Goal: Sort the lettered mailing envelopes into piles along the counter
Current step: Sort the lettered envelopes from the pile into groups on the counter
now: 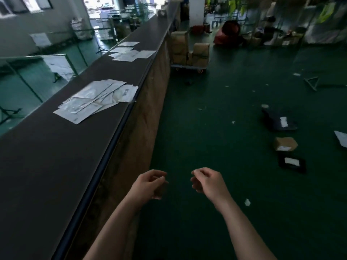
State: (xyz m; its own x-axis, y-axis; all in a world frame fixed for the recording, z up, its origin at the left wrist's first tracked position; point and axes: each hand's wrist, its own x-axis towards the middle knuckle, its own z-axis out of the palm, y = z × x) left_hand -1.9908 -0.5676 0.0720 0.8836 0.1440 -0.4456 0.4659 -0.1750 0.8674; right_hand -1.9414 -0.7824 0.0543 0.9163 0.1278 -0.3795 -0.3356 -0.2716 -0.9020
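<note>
Both hands held out over the green floor [216, 128], right of the counter [56, 156], touching nothing. Left hand [150, 184]: fingers loosely curled, empty. Right hand [207, 182]: same, loosely curled, empty. The two are near each other, apart.

Envelopes on the counter in two piles. Near pile [93, 100]: many overlapping, fanned loosely, one corner reaching the counter's right edge. Far pile [129, 52]: fewer, further along, well apart from the first.

On the floor: a cart [189, 67] with cardboard boxes, scattered parcels [285, 144] at right, paper scraps.
</note>
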